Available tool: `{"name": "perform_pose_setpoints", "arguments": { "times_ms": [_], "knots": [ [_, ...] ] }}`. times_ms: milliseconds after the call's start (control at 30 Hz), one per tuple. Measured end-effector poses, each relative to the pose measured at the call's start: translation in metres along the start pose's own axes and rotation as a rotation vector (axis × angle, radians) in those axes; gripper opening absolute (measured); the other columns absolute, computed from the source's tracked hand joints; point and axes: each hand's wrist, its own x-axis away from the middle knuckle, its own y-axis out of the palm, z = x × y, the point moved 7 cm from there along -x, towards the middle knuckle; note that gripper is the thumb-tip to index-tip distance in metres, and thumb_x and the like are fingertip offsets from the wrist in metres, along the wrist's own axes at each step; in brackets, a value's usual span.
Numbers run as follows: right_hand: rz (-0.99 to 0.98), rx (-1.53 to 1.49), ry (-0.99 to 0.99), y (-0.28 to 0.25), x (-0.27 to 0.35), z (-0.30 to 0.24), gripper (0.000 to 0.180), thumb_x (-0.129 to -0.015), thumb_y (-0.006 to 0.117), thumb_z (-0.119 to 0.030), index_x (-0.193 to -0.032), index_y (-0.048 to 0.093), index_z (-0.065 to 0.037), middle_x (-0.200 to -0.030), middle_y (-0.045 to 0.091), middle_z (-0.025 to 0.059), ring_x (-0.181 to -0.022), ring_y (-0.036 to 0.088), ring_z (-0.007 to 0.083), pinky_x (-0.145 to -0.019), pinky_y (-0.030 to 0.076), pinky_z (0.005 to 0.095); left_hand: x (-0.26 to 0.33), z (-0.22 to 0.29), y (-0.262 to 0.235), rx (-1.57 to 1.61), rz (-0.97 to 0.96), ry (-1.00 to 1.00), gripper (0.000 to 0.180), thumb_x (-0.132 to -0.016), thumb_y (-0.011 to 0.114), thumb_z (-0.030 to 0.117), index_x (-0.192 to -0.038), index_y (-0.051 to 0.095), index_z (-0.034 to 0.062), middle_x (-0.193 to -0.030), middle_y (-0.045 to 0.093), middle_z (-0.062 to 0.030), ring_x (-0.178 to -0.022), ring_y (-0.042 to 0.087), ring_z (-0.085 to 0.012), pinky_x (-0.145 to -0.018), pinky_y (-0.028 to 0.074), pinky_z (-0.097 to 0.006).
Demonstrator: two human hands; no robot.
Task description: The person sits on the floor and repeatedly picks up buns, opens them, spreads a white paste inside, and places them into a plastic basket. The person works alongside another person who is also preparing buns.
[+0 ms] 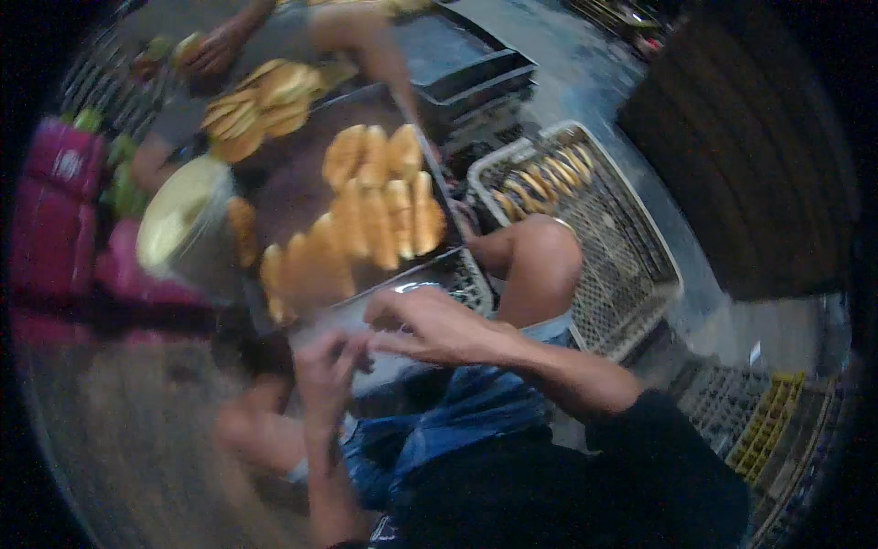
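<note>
My left hand and my right hand meet above my lap, at the near edge of a dark baking tray. Both have bent, closed fingers, blurred by motion. What they pinch, if anything, I cannot make out. A whitish, see-through sheet, perhaps plastic, lies behind and below them. On the tray, golden elongated bread rolls sit in rows, the nearest ones just beyond my hands. More rolls are heaped at its far left corner.
A pale yellow tub stands left of the tray. To the right, a plastic crate holds several filled rolls. Across the tray another person's hand holds a roll. Pink containers are far left; a black tray lies behind.
</note>
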Motion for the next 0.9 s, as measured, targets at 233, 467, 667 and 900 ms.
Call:
{"name": "perform_pose_setpoints", "arguments": {
  "times_ms": [233, 467, 667, 900],
  "knots": [
    [0.392, -0.593, 0.304, 0.001, -0.005, 0.047, 0.019, -0.100, 0.056, -0.021, -0.104, 0.054, -0.002, -0.095, 0.066, 0.0120, -0.083, 0.070, 0.0241, -0.067, 0.058, 0.0350, -0.047, -0.046, 0.031, 1.301, 0.052, -0.321, 0.071, -0.097, 0.042, 0.065, -0.107, 0.067, 0.0002, -0.098, 0.072, -0.0156, -0.086, 0.072, -0.0271, -0.071, 0.059, -0.038],
    [0.488, -0.873, 0.480, 0.027, -0.035, 0.040, 0.025, -0.101, 0.057, -0.026, -0.109, 0.048, -0.004, -0.093, 0.061, 0.0093, -0.075, 0.067, 0.0196, -0.062, 0.058, 0.0313, -0.098, -0.044, -0.055, 1.166, 0.379, -0.068, 0.031, -0.096, 0.067, 0.022, -0.120, 0.058, 0.0056, -0.098, 0.071, -0.0111, -0.080, 0.072, -0.0185, -0.064, 0.062, -0.030],
    [0.331, -0.581, 0.431, 0.032, -0.100, 0.045, 0.034, -0.104, 0.053, -0.035, -0.102, 0.060, -0.002, -0.068, 0.054, 0.0004, -0.067, 0.061, 0.0111, -0.053, 0.048, 0.0246, -0.124, -0.058, -0.112, 0.936, 0.675, -0.039, 0.032, -0.093, 0.070, 0.033, -0.104, 0.067, 0.0026, -0.090, 0.069, -0.0059, -0.077, 0.066, -0.0185, -0.073, 0.056, -0.034],
    [0.357, 1.043, 0.425, -0.060, -0.210, 0.120, 0.074, -0.095, 0.043, -0.067, -0.104, 0.071, 0.001, -0.111, 0.061, 0.0202, -0.106, 0.057, 0.0373, -0.094, 0.044, 0.0496, -0.089, -0.036, -0.212, 0.056, 1.118, 0.095, 0.031, -0.093, 0.061, 0.018, -0.121, 0.060, 0.0044, -0.106, 0.067, -0.0137, -0.096, 0.065, -0.0283, -0.084, 0.053, -0.038]
  ]
}}
